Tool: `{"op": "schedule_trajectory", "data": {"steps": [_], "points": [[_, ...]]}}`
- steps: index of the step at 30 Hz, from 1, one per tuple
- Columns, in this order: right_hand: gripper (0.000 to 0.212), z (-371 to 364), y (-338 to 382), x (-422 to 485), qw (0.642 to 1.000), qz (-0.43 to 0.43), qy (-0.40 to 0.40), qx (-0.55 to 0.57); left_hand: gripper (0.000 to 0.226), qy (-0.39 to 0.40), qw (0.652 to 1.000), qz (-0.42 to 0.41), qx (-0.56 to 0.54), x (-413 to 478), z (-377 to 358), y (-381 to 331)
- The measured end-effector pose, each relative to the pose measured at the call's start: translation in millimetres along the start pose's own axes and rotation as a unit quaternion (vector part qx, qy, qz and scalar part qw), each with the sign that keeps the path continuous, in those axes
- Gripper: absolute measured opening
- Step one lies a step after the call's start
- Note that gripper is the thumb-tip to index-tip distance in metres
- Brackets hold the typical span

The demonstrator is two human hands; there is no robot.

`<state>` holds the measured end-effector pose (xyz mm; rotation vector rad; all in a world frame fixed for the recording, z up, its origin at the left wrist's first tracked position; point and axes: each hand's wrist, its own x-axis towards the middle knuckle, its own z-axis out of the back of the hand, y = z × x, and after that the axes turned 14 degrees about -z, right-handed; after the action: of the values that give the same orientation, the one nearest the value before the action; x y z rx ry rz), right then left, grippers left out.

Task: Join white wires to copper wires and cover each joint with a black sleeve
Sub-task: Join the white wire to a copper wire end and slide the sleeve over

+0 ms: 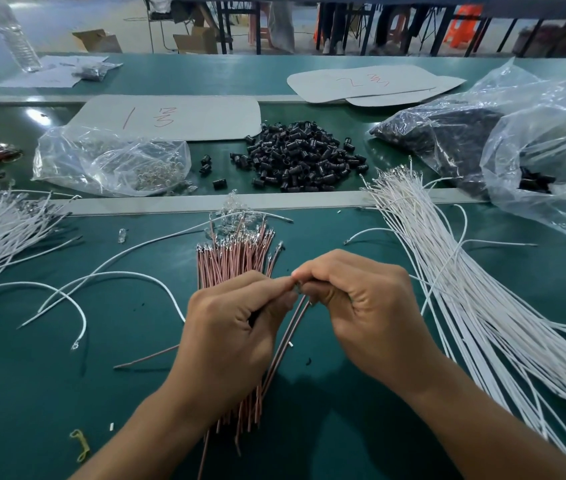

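behind black sleeves (304,155), near card (212,119) says "1", far card (326,84) "2".

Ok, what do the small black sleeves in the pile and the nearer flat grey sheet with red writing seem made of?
The small black tubular sleeves look like moulded plastic or rubber, slightly glossy: faint highlights on identical short tubes. The nearer flat grey sheet with red writing looks like matte card, perhaps thin board: no shine, hand-drawn marks.

A clear plastic water bottle (18,39) stands far left on the green desk (14,393). Grey cardboard sheets (205,119) with red marks lie farther right.
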<state>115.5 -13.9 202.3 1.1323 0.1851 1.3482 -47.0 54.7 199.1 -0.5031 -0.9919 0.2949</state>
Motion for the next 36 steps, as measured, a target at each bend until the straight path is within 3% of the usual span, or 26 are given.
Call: {"op": "schedule_trajectory", "data": {"steps": [4, 7, 9, 12, 15, 25, 31, 36], "points": [[0.010, 1, -3, 0, 0.999, -0.016, 0.012, 0.037, 0.018, -0.012, 0.996, 0.068, -0.058, -1, 0, -3], [0.023, -1, -2, -2, 0.996, -0.063, 0.016, 0.061, 0.010, -0.028, 0.977, 0.164, -0.134, 1, 2, -2], [0.030, -5, -2, -5, 0.985, -0.130, 0.028, 0.112, 0.012, -0.051, 0.949, 0.227, -0.213, 2, 2, -1], [0.022, -12, 1, -7, 0.946, -0.234, 0.073, 0.212, 0.009, -0.102, 0.881, 0.305, -0.347, 5, 3, -4], [0.015, -17, 2, -8, 0.920, -0.270, 0.102, 0.265, 0.012, -0.110, 0.845, 0.342, -0.397, 7, 3, -6], [0.009, -21, 11, -5, 0.843, -0.348, 0.108, 0.397, 0.007, -0.132, 0.869, 0.305, -0.366, 4, -4, -9], [0.007, -17, 13, -2, 0.765, -0.391, 0.168, 0.484, 0.010, -0.122, 0.883, 0.281, -0.355, 5, 0, -7], [0.015, -13, 15, -2, 0.773, -0.382, 0.179, 0.474, 0.014, -0.098, 0.883, 0.288, -0.358, 7, 3, -8]]}}
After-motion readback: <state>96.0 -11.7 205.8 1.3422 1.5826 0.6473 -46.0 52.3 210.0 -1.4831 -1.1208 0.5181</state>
